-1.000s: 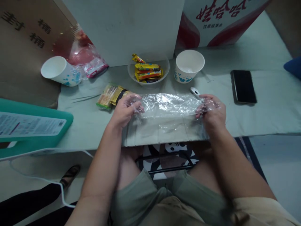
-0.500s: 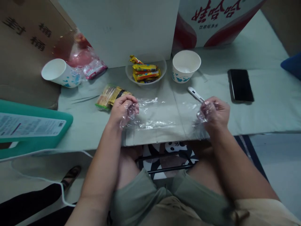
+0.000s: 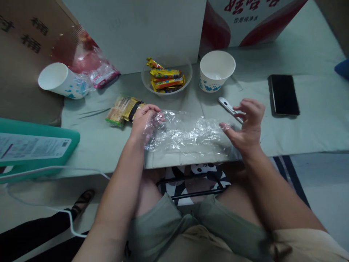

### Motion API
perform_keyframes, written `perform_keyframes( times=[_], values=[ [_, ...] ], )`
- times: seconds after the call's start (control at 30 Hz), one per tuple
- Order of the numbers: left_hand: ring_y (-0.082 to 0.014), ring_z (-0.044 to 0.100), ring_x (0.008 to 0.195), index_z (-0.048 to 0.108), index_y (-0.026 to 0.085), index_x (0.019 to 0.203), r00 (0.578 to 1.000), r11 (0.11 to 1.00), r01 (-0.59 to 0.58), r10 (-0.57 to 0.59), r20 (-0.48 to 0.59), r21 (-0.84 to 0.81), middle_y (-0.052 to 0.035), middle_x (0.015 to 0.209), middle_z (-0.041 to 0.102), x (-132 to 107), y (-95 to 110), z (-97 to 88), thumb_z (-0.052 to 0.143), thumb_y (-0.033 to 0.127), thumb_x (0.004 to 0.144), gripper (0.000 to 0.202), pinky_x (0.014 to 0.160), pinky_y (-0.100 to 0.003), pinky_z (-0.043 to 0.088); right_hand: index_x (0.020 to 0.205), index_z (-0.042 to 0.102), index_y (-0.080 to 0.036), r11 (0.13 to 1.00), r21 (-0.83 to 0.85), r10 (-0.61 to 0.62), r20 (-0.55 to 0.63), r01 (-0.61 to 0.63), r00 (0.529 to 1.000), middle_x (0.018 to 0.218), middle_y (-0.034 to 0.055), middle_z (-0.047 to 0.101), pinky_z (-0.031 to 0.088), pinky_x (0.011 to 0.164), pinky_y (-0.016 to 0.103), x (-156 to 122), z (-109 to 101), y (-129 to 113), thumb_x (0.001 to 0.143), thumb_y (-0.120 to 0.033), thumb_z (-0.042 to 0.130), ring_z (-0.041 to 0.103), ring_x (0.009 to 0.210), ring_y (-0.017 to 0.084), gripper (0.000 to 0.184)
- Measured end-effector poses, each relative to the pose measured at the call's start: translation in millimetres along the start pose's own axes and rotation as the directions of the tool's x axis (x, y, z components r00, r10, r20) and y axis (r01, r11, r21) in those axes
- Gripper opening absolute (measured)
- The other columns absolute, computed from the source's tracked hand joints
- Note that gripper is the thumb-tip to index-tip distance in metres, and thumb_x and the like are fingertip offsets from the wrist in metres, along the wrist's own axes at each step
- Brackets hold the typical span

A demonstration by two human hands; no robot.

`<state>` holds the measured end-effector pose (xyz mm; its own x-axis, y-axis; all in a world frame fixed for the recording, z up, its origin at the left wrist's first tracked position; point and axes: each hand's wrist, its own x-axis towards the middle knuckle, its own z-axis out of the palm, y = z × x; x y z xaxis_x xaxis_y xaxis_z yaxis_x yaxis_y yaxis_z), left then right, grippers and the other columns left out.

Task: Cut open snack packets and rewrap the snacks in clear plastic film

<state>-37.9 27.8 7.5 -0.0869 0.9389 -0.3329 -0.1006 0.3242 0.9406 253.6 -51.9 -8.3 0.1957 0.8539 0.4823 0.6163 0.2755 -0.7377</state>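
Note:
A crumpled sheet of clear plastic film (image 3: 188, 136) lies on the pale green table cover (image 3: 300, 134) at its near edge. My left hand (image 3: 145, 122) is closed on the film's left end, fingers pinched into it. My right hand (image 3: 245, 125) hovers at the film's right end with fingers spread and nothing in them; its thumb tip sits at the film's edge. A small white pen-like device (image 3: 229, 108) lies just beyond my right hand.
A glass bowl (image 3: 166, 78) of yellow snack bars and a white paper cup (image 3: 216, 71) stand behind the film. A tipped paper cup (image 3: 61, 82), snack packets (image 3: 124, 109), a black phone (image 3: 285, 94), a teal box (image 3: 35, 147), a white carton (image 3: 141, 31).
My right hand has let go of the film's right end and opened. The film, stretched between both hands before, now lies slack and crumpled on the table. My left hand keeps its hold.

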Motion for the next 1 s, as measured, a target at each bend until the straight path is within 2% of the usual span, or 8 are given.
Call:
perform_keyframes(
  times=[0.07, 0.13, 0.23, 0.37, 0.47, 0.6, 0.7, 1.0],
  values=[
    [-0.0104, 0.059, 0.050, 0.059, 0.020, 0.069, 1.000, 1.000, 0.004, -0.004, -0.008, -0.004, 0.0017, 0.058, 0.059, 2, -3, -0.4, 0.055, 0.010, 0.073, 0.012, 0.051, -0.020, 0.050, 0.104, 0.069, -0.030, 0.991, -0.062, -0.110, 0.103, 0.117, 0.989, 0.132, 0.0108, 0.057, 0.056, 0.092, 0.049, -2, -2, -4, 0.081, -0.041, 0.075, 0.063, 0.115, 0.030, 0.026],
    [-0.0106, 0.059, 0.051, 0.059, 0.020, 0.069, 1.000, 1.000, 0.003, -0.003, -0.014, 0.003, 0.0015, 0.059, 0.059, 4, -7, -1.8, 0.054, 0.009, 0.072, 0.013, 0.052, -0.021, 0.051, 0.088, 0.070, -0.028, 0.990, -0.008, -0.136, 0.146, 0.138, 0.980, 0.120, 0.0089, 0.062, 0.056, 0.092, 0.049, -3, -4, -7, 0.087, -0.040, 0.068, 0.064, 0.112, 0.029, 0.012],
    [-0.0114, 0.061, 0.052, 0.057, 0.020, 0.070, 1.000, 0.999, -0.019, 0.019, -0.013, 0.030, 0.0009, 0.061, 0.059, 9, -13, -4.7, 0.055, 0.009, 0.072, 0.011, 0.053, -0.022, 0.053, 0.078, 0.064, -0.026, 0.988, 0.132, -0.092, 0.073, 0.081, 0.993, 0.096, 0.0061, 0.064, 0.056, 0.088, 0.047, -5, -5, -7, 0.094, -0.041, 0.058, 0.066, 0.096, 0.025, 0.023],
    [-0.0129, 0.062, 0.054, 0.058, 0.020, 0.071, 0.999, 0.997, -0.051, 0.051, 0.008, 0.051, 0.0011, 0.061, 0.059, 10, -14, -4.8, 0.058, 0.012, 0.073, 0.009, 0.052, -0.023, 0.053, 0.097, 0.064, -0.027, 0.999, 0.037, -0.023, -0.042, 0.025, 0.999, 0.098, 0.0057, 0.059, 0.055, 0.080, 0.043, -6, -5, -3, 0.090, -0.041, 0.062, 0.062, 0.087, 0.022, 0.016],
    [-0.0113, 0.061, 0.052, 0.058, 0.020, 0.069, 0.999, 0.999, -0.030, 0.031, -0.014, 0.042, 0.0015, 0.059, 0.058, 8, -10, -0.4, 0.057, 0.008, 0.073, 0.012, 0.055, -0.023, 0.054, 0.120, 0.063, -0.030, 0.984, -0.156, -0.082, 0.014, 0.083, 0.997, 0.110, 0.0084, 0.055, 0.055, 0.080, 0.045, -6, -5, -6, 0.082, -0.037, 0.073, 0.060, 0.094, 0.025, 0.040],
    [-0.0095, 0.060, 0.053, 0.059, 0.019, 0.066, 0.998, 1.000, 0.010, -0.009, -0.063, 0.017, 0.0009, 0.059, 0.059, 4, -5, 4.6, 0.052, 0.005, 0.076, 0.018, 0.055, -0.020, 0.053, 0.097, 0.073, -0.032, 0.948, -0.219, -0.202, 0.146, 0.230, 0.969, 0.105, 0.0079, 0.060, 0.052, 0.089, 0.049, -2, -5, -18, 0.087, -0.039, 0.070, 0.060, 0.102, 0.029, 0.011],
    [-0.0099, 0.060, 0.050, 0.059, 0.019, 0.066, 0.997, 1.000, 0.023, -0.022, -0.069, 0.014, 0.0007, 0.058, 0.059, 4, -5, 4.2, 0.053, 0.004, 0.074, 0.019, 0.052, -0.020, 0.052, 0.083, 0.073, -0.032, 0.949, -0.195, -0.215, 0.177, 0.248, 0.961, 0.099, 0.0068, 0.065, 0.051, 0.089, 0.049, -1, -9, -27, 0.092, -0.040, 0.063, 0.063, 0.098, 0.027, 0.015],
    [-0.0093, 0.059, 0.048, 0.057, 0.018, 0.068, 0.998, 0.999, 0.040, -0.041, -0.039, -0.020, 0.0011, 0.058, 0.059, 6, -5, 2.2, 0.055, 0.006, 0.077, 0.015, 0.051, -0.019, 0.051, 0.091, 0.075, -0.031, 0.855, 0.034, -0.514, 0.179, 0.517, 0.839, 0.108, 0.0053, 0.068, 0.052, 0.084, 0.045, -11, -27, -40, 0.091, -0.024, 0.065, 0.065, 0.095, 0.024, 0.012]
  ],
)
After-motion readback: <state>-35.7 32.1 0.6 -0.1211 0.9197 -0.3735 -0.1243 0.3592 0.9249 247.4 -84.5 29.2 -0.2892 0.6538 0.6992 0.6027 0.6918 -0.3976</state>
